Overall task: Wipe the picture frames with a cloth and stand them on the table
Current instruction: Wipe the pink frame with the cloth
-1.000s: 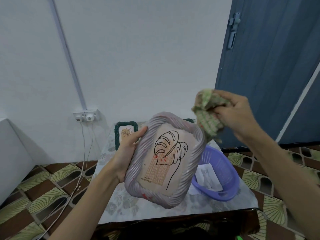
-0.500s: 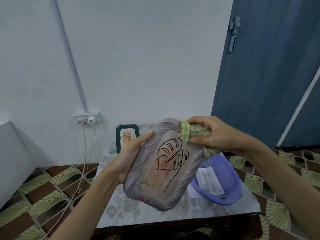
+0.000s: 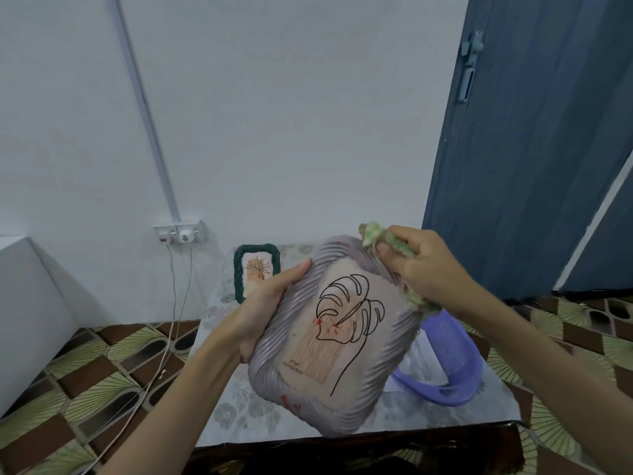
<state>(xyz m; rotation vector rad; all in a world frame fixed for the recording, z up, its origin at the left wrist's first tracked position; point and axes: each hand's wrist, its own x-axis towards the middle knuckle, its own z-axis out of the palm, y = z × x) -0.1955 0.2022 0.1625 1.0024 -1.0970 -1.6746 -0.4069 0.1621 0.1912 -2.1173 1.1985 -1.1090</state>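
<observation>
On the far left of my view a wall socket (image 3: pixel 180 232) feeds two cables down to the patterned floor. Next comes the green frame (image 3: pixel 256 269), one of two picture frames I count; it stands upright at the back of the table (image 3: pixel 239 402). My left hand (image 3: pixel 265 311) holds the second, the grey ribbed frame (image 3: pixel 329 334), in the air above the table, tilted, its leaf drawing facing me; the thumb lies across the top left rim and the fingers curl behind the left edge, out of sight. My right hand (image 3: pixel 424 265) grips the one green checked cloth (image 3: pixel 387 241), fingers (image 3: pixel 388 250) curled tight round the bunched fabric and pressing it on the frame's upper right corner. Behind and to the right sits one purple basket (image 3: pixel 455 365) with white paper inside, and a blue door beyond. I judge this to be the wiping step on the grey frame, with only that corner under the cloth. The next move calls for drawing the cloth down the right rim and across the glass while the left hand steadies the frame, then standing it beside the green one
</observation>
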